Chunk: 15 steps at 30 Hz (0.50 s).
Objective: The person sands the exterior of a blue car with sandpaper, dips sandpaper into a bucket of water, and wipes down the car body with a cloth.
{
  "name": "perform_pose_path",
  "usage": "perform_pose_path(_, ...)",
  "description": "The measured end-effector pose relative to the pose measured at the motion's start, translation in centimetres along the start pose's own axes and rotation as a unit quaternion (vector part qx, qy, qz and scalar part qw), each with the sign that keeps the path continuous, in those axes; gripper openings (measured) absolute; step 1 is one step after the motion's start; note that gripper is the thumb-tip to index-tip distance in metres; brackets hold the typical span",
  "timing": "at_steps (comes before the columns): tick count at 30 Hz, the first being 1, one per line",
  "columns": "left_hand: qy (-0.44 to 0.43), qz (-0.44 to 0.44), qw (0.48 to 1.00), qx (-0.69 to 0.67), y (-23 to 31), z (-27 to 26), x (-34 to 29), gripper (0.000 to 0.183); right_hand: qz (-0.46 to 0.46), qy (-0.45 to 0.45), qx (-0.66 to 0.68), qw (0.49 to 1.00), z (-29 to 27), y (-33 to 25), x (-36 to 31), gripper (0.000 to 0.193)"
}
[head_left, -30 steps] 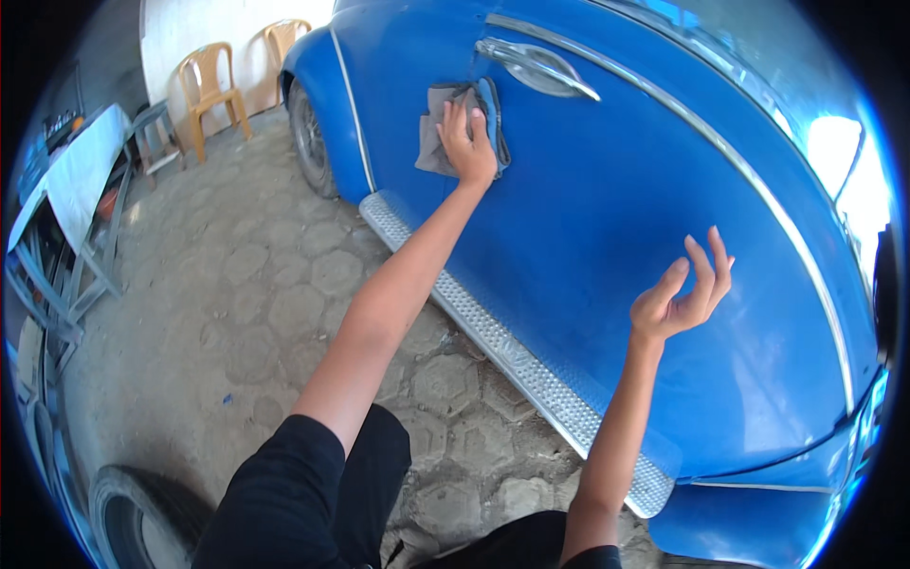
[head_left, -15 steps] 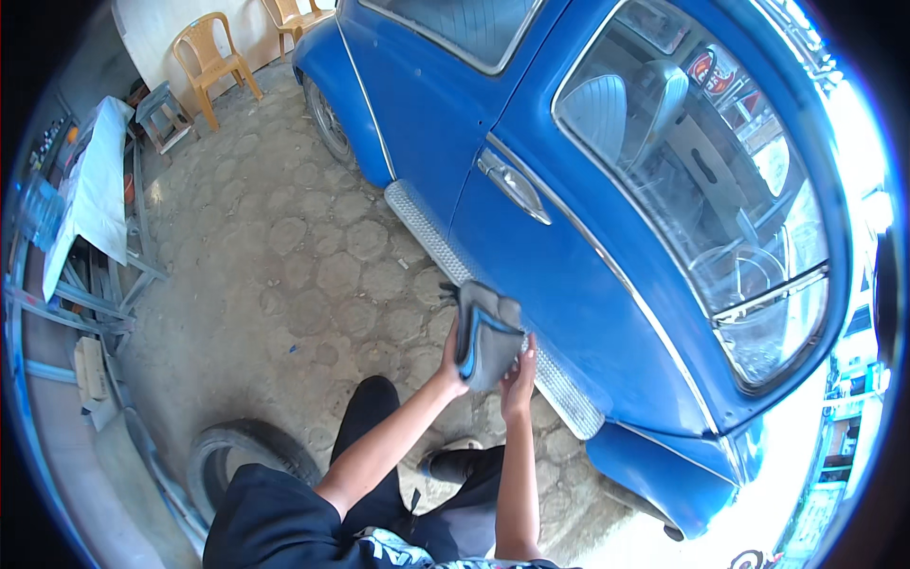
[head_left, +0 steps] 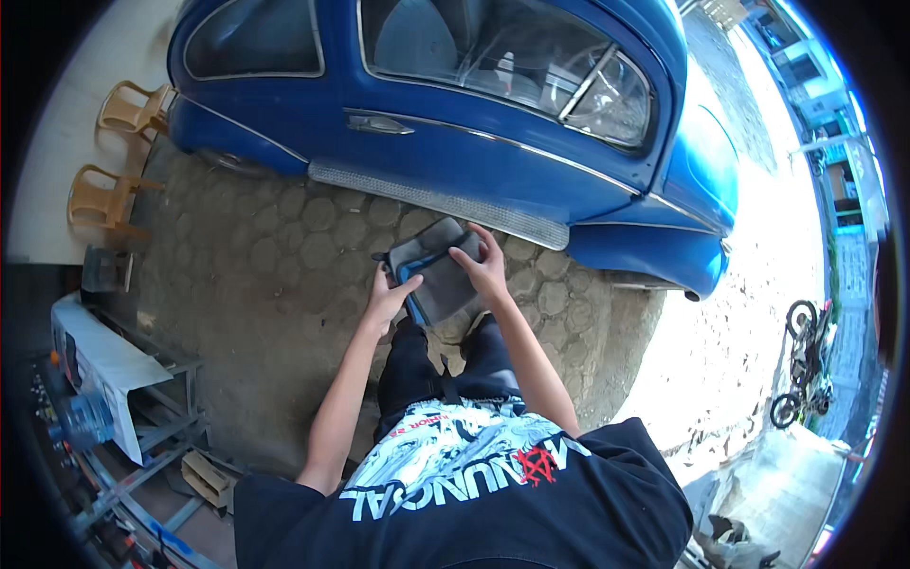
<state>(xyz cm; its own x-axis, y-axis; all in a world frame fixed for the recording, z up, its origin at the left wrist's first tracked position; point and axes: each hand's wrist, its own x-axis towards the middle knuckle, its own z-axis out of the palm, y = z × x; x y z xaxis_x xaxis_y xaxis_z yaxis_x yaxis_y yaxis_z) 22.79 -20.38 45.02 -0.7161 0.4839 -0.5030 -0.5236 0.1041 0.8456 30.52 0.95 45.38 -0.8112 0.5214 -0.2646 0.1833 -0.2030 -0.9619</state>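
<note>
A dark grey, flat pouch-like thing [head_left: 445,284] with a blue stripe along one side is held out in front of my body. Its exact kind is hard to make out. My left hand [head_left: 387,300] grips its left edge, the thumb lying over the blue stripe. On the opposite side, my right hand [head_left: 484,268] holds its upper right edge, with thumb and fingers bent around the rim. A small dark tab sticks out at its left corner. Beyond my hands is the running board [head_left: 436,201] of a blue car [head_left: 493,166].
Yellow-brown plastic chairs [head_left: 104,199] and a small stool [head_left: 106,269] stand at the far left. A covered table [head_left: 118,351] with a water jug [head_left: 85,420] is at left. Hexagonal paving [head_left: 275,251] lies underfoot. Motorcycles [head_left: 808,365] stand outside at right.
My view has turned right, so the car now lies across the top and the motorcycles show. The grey pouch-like thing has been turned and lies flatter, with both hands still on it.
</note>
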Motion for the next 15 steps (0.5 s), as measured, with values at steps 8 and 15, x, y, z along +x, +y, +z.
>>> perform_pose_path(8, 0.108, 0.117, 0.985, 0.060, -2.4, 4.5, -4.1, 0.053, 0.010, -0.109, 0.062, 0.992, -5.8, 0.0, -5.2, 0.093)
perform_pose_path(15, 0.103, 0.189, 0.975, 0.049, -8.0, 11.3, -10.0, 0.054, 0.026, -0.116, 0.016, 0.993, -16.1, 0.0, -9.8, 0.103)
